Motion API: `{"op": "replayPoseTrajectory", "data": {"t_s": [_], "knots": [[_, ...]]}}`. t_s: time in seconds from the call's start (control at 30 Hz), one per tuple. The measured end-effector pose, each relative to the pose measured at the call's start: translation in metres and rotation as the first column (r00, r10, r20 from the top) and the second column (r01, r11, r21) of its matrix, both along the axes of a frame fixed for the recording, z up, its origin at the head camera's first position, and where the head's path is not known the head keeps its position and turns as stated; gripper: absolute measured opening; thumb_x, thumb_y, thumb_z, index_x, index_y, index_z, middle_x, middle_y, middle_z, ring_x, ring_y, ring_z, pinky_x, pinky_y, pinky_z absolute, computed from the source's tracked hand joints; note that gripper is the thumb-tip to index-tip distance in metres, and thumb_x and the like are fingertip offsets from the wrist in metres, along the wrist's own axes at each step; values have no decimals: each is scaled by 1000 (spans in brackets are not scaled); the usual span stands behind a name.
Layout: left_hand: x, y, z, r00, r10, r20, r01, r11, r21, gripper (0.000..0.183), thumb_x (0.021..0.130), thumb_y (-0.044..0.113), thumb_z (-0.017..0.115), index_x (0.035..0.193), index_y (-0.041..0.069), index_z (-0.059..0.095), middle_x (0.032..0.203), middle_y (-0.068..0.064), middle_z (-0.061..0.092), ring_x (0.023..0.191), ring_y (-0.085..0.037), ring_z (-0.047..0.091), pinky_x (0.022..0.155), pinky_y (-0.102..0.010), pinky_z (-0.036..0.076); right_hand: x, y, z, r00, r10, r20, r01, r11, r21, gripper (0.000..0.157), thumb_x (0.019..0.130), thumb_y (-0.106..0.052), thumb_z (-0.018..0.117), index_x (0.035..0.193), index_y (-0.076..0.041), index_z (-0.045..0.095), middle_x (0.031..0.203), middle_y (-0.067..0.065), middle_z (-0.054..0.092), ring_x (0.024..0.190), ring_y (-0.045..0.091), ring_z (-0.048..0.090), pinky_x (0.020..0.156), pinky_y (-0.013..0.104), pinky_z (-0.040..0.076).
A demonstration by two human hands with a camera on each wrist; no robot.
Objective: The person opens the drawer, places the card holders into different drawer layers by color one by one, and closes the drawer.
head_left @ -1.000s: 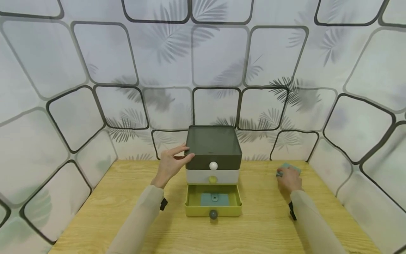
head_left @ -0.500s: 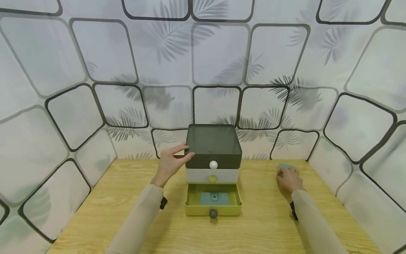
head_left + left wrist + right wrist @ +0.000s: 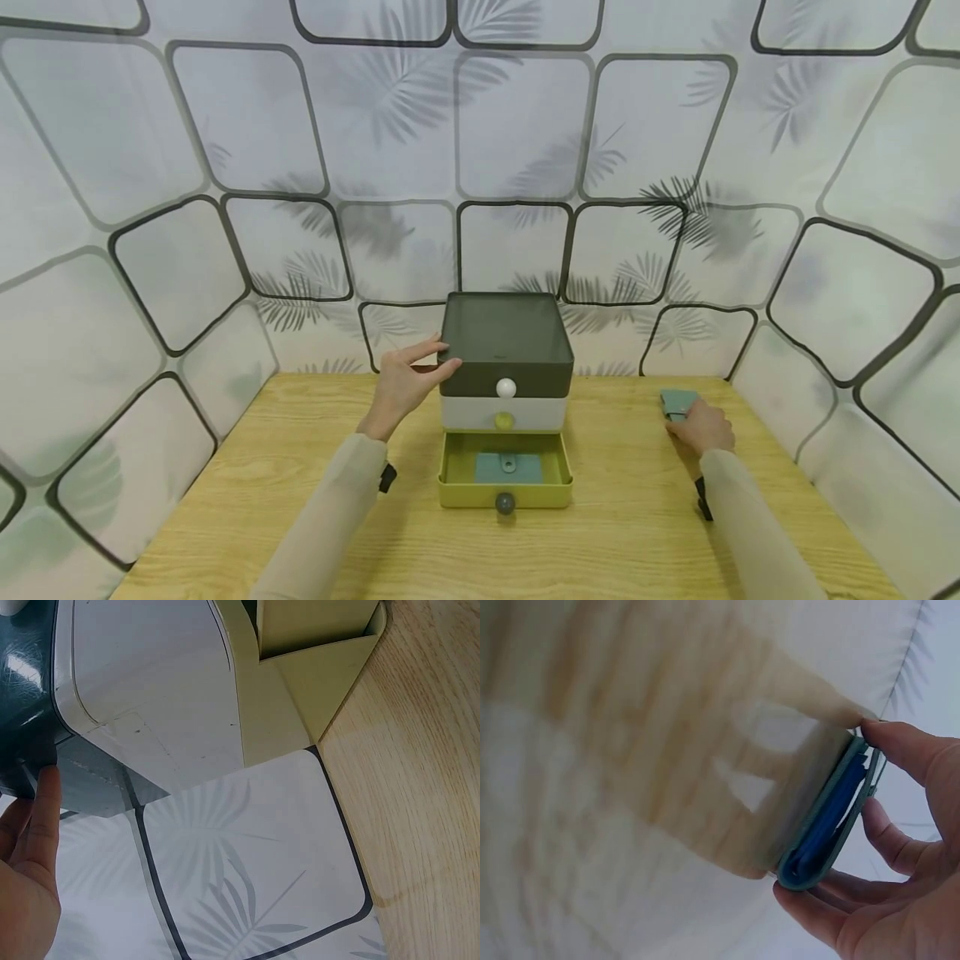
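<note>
A three-tier drawer box stands mid-table: a dark grey top tier [image 3: 506,329], a white middle tier [image 3: 465,414] and a pulled-out olive-yellow bottom drawer [image 3: 504,497]. Inside that drawer lies a flat teal piece [image 3: 487,470] with a snap tab. My left hand [image 3: 401,387] touches the top tier's left side, fingers and thumb extended along its edge; the left wrist view shows fingertips [image 3: 49,780] against the dark wall. At the right, my right hand [image 3: 703,427] grips a small folded teal wallet [image 3: 677,402]. Seen end-on, the wallet [image 3: 829,814] shows a blue lining between thumb and fingers.
A grey knob [image 3: 505,503] sticks out from the bottom drawer's front. Patterned curtain walls [image 3: 397,250] close in the back and both sides of the wooden table [image 3: 315,425].
My right hand has shifted slightly right and turned, so the wallet now shows to the left of the fingers. The left hand has stayed on the box.
</note>
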State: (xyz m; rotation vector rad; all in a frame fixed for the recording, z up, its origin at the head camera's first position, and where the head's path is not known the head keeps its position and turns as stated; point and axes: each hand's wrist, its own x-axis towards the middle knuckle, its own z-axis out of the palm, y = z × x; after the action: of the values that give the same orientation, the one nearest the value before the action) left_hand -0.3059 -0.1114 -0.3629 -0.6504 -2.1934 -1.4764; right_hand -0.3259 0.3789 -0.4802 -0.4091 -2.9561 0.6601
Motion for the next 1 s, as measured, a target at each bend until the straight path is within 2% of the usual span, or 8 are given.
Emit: {"op": "replayPoseTrajectory", "data": {"t_s": [0.07,0.23,0.43,0.57,0.7,0.87,1.0], "knots": [[0,0,-1,1000,1,3,-1,1000,1,35,86,14,77,115,-4,71,131,-23,60,109,-35,66,80,-33,62,1,2,1,1000,2,11,-2,1000,1,35,85,-31,68,89,0,52,84,19,58,73,32,54,55,39,45],[1,0,0,1000,-3,13,3,1000,3,36,86,15,77,115,-4,71,132,-22,60,113,-35,65,80,-31,62,2,5,3,999,18,28,-18,1000,-14,35,82,-29,71,86,0,52,81,18,58,70,28,54,54,34,44],[0,0,0,1000,-12,10,12,1000,2,35,87,13,76,115,-5,70,132,-23,60,116,-33,64,80,-30,62,3,4,3,998,57,-32,-58,998,-13,39,79,-30,75,93,2,58,88,22,63,72,29,58,54,35,47],[-14,-3,-13,1000,-8,12,8,1000,3,36,86,15,77,116,-4,71,133,-21,60,116,-33,63,80,-30,62,3,1,2,994,92,-63,-93,996,-16,44,79,-32,75,101,4,61,96,25,65,79,33,62,59,40,51],[-27,-7,-25,1000,-1,1,1,1000,10,36,85,21,79,115,3,73,134,-15,61,115,-30,65,79,-31,62,2,-3,3,986,139,-92,-139,990,-2,47,80,-34,75,105,3,63,101,27,66,84,36,63,65,45,54],[-29,-8,-27,1000,-10,-12,10,1000,23,36,84,29,79,114,9,75,133,-10,63,115,-25,65,78,-27,62,2,-11,7,977,180,-117,-181,984,0,47,79,-37,76,104,1,64,103,27,66,85,34,62,65,41,53],[-29,-9,-28,999,-24,-24,25,1000,19,37,85,29,79,115,8,74,133,-12,62,110,-27,68,77,-25,62,4,-17,11,973,189,-134,-190,982,0,45,78,-37,77,102,-2,64,102,24,67,82,29,60,61,32,48]]}}
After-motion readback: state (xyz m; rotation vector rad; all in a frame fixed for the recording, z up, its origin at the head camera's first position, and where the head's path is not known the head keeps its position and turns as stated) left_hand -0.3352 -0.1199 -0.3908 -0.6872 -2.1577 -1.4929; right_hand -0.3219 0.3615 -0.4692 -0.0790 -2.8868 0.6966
